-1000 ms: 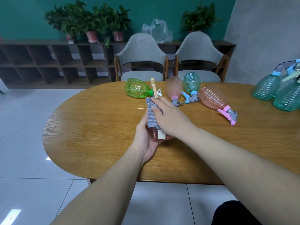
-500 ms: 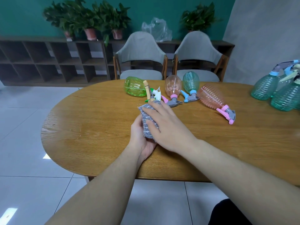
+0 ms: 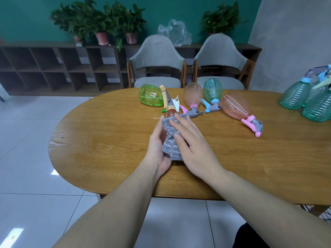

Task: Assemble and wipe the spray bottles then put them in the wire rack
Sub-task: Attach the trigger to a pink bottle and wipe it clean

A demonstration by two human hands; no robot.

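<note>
The wooden table (image 3: 107,149) carries everything here, and beyond the fingertips, well apart from them, lie four more spray bottles on their sides: a green bottle (image 3: 150,97) ahead and a little left, a pale pink bottle (image 3: 193,95) and a teal bottle (image 3: 212,92) straight ahead, and a ribbed pink bottle (image 3: 234,108) off to the right, with a cluster of upright teal bottles (image 3: 304,99) far to the right at the frame edge. No wire rack can be made out for certain. Nearer in, the bottle being wiped (image 3: 169,113) lies between the two hands, its long axis running away from the person, base toward the wrists and tan trigger head (image 3: 165,99) pointing past the fingertips. The left hand (image 3: 158,145) cups it from below and the left, fingers curled around the body in a hold. The right hand (image 3: 193,145) lies on top, fingers spread flat and pressing the grey cloth (image 3: 170,140) against the bottle rather than clenched. The cloth covers most of the body, so only the neck shows just beyond the right fingertips. As I judge it, the wipe should travel along that axis, toward the neck, and the right hand is the one placed to drive it.
</note>
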